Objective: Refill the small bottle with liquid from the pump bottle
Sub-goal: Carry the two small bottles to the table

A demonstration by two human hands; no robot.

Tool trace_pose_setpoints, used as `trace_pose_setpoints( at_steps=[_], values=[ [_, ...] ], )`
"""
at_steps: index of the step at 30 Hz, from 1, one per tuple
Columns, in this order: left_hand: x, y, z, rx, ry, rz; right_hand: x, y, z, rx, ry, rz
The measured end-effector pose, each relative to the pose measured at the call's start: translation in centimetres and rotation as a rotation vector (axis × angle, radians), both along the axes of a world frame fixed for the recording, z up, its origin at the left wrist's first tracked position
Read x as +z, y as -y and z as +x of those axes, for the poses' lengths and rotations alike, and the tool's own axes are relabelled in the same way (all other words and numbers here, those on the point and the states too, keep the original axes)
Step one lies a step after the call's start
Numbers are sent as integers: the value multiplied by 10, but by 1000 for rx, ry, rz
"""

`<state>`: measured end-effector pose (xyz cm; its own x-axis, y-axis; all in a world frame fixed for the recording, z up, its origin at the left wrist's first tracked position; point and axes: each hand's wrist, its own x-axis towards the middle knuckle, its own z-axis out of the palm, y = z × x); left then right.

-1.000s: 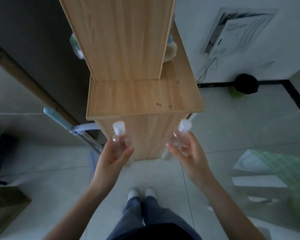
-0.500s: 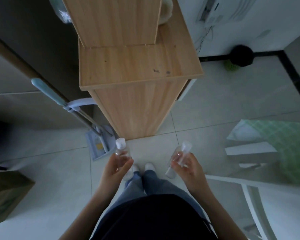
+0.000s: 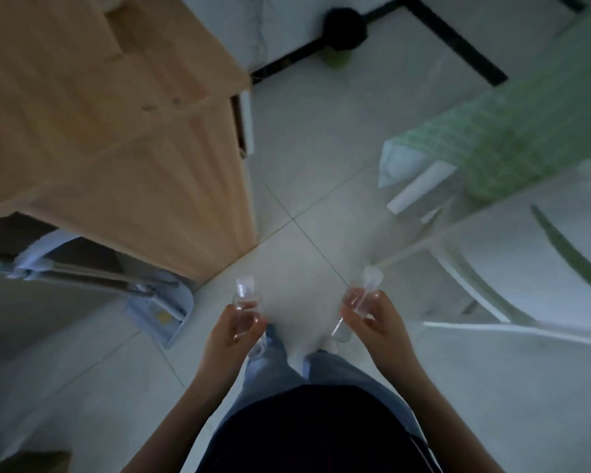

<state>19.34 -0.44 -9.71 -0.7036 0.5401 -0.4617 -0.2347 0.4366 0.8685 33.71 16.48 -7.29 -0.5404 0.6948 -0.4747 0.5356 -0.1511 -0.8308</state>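
Upper left, a wooden cabinet (image 3: 116, 131) standing on a pale tiled floor (image 3: 304, 172). Just beside its base, a light blue dustpan (image 3: 161, 312) with a long handle (blurred). By the far wall, a round black object (image 3: 344, 28) at a black border strip (image 3: 458, 40). At right, green checked cloth (image 3: 526, 131) above a white chair (image 3: 509, 261).

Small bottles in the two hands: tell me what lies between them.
Head view: only bare floor tile between the left bottle and the right bottle.
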Motion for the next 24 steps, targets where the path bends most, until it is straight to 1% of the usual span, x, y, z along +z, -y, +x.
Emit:
trace_pose_setpoints(
  at_steps=[4, 8, 13, 17, 20, 24],
  values=[
    [0, -26, 28, -201, 7, 13, -1, 1, 56, -196, -49, -1],
    [0, -55, 74, -386, 19, 10, -5, 5, 130, -343, -50, 16],
    [-6, -86, 157, -475, 10, 8, -10, 11, 233, -484, -11, 18],
    [-8, -109, 228, -529, 62, 2, -8, 20, 315, -579, 21, 41],
    [-5, -128, 280, -630, 73, 1, -5, 24, 366, -665, 12, 51],
    [6, -156, 332, -798, 78, 36, -4, 28, 411, -812, 7, 37]
  ],
)
